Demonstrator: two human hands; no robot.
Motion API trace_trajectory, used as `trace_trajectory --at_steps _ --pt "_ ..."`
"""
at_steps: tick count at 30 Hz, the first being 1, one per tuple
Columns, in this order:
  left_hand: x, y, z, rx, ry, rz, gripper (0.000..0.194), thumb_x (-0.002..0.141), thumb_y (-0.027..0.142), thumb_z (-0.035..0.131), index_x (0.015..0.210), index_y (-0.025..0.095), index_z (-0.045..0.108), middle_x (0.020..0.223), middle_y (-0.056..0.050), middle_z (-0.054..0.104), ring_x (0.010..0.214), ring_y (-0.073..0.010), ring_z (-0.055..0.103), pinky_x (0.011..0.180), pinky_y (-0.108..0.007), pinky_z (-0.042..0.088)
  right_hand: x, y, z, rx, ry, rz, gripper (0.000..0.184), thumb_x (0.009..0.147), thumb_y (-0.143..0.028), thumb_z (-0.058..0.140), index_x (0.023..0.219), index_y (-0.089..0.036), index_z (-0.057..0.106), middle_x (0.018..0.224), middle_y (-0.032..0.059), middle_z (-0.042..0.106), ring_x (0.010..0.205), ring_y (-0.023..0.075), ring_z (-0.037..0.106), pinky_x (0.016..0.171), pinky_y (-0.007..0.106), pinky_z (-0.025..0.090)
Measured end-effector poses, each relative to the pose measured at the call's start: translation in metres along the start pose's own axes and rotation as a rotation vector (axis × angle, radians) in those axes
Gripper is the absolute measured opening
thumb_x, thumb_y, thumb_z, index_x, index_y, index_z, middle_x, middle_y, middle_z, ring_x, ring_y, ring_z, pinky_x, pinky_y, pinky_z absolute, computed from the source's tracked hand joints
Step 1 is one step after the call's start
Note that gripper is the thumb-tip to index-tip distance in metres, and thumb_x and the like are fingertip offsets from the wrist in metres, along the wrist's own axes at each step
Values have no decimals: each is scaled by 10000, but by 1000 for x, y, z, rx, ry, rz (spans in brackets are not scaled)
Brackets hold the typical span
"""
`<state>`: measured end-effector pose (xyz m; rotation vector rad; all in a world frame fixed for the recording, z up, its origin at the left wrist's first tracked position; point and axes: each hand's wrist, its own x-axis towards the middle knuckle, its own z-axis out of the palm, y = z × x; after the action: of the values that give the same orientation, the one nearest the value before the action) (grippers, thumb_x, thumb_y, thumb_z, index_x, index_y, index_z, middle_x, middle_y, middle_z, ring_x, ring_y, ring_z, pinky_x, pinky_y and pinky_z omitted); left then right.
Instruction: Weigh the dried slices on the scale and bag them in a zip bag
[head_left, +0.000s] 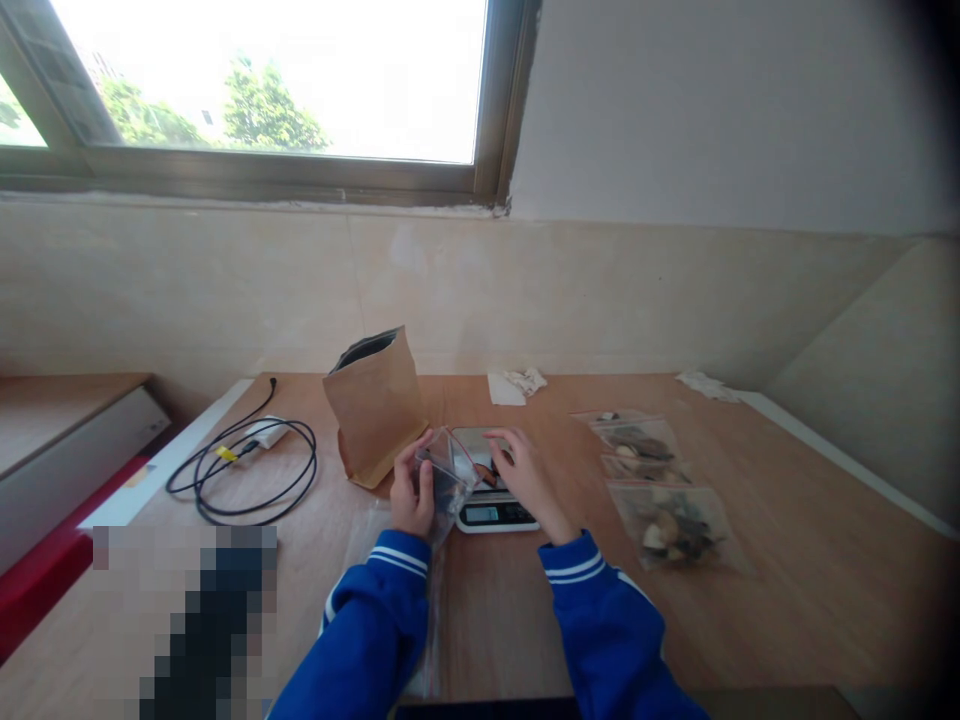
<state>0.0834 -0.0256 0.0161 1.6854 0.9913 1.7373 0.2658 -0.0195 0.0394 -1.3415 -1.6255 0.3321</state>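
Note:
My left hand [414, 490] is closed on a clear zip bag [452, 478], tilted toward the scale, its red-edged mouth facing right. A small digital kitchen scale [496, 522] lies under and beside the bag, its display at the front. Brown dried pieces [487, 474] rest on its plate, too small to name. Over the plate, close above these pieces, is my right hand [525, 480], fingers curved and thumb apart from the index finger; I see nothing held between them. A brown paper pouch [379, 410] stands open-topped just behind my left hand.
On the right lie filled clear zip bags [679, 530]. Flat clear bags [429, 630] sit beneath my left forearm. A coiled black cable [202, 470] with a white adapter [268, 432] is at left. Crumpled white paper [525, 380] lies near the wall.

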Motion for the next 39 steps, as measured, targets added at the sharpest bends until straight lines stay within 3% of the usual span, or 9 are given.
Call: trace_trajectory --at_steps 6,11,16,20,22,25,29,35,39 --pt "-1 -3 -1 1 -13 18 355 914 348 422 1225 176 433 1292 -143 544 1182 -218 531 996 -407 415 -25 23 16 -205 -78 -91 229 836 -268 543 1033 -195 633 1082 117 543 1077 265 498 935 435 423" --pt "-1 -1 -1 28 20 40 336 924 319 409 1229 181 442 1283 -132 552 1190 -209 523 1011 -403 396 -29 25 17 -132 -38 -71 206 830 -188 506 985 -199 640 1020 99 569 990 238 551 880 399 459" --pt "-1 -1 0 -1 23 52 340 921 323 418 1231 185 439 1285 -133 552 1199 -215 516 1023 -413 385 -21 10 6 25 39 -9 238 841 -217 497 1044 -202 620 987 79 622 940 216 592 839 371 480" --pt "-2 -3 0 -30 38 62 344 918 328 424 1224 172 434 1279 -149 554 1202 -219 515 1026 -421 383 -10 -21 0 118 106 -22 252 855 -279 516 1072 -201 619 1032 85 619 991 211 579 877 366 468" --pt "-2 -4 0 -47 34 71 347 918 330 421 1227 170 425 1288 -154 544 1208 -221 510 1024 -428 387 -6 -40 -1 159 62 -54 261 861 -302 521 1086 -210 616 1056 85 613 1022 209 568 903 364 461" --pt "-3 -5 -1 -86 21 78 348 918 333 418 1229 177 413 1307 -156 526 1210 -226 508 1013 -435 401 -5 -65 -1 255 -123 -51 308 871 -340 517 1152 -230 579 1139 79 598 1025 196 581 874 337 489" --pt "-4 -2 -3 -99 12 73 341 908 340 441 1211 183 435 1292 -151 540 1197 -234 519 1001 -440 411 -10 -79 -6 329 -295 1 335 917 -391 430 1192 -241 548 1218 73 577 1018 181 599 863 320 499" --pt "-4 3 -1 -67 67 106 316 911 328 436 1184 170 464 1255 -149 570 1169 -231 540 995 -447 407 -21 -60 -12 255 -115 38 325 943 -410 358 1030 -221 607 1039 70 615 999 193 579 878 342 478" --pt "-6 6 2 -115 164 171 302 909 337 435 1150 162 484 1217 -152 595 1138 -244 562 974 -463 419 -42 -47 -6 233 9 82 292 918 -429 408 1065 -224 556 1092 84 553 1055 207 537 928 381 455"
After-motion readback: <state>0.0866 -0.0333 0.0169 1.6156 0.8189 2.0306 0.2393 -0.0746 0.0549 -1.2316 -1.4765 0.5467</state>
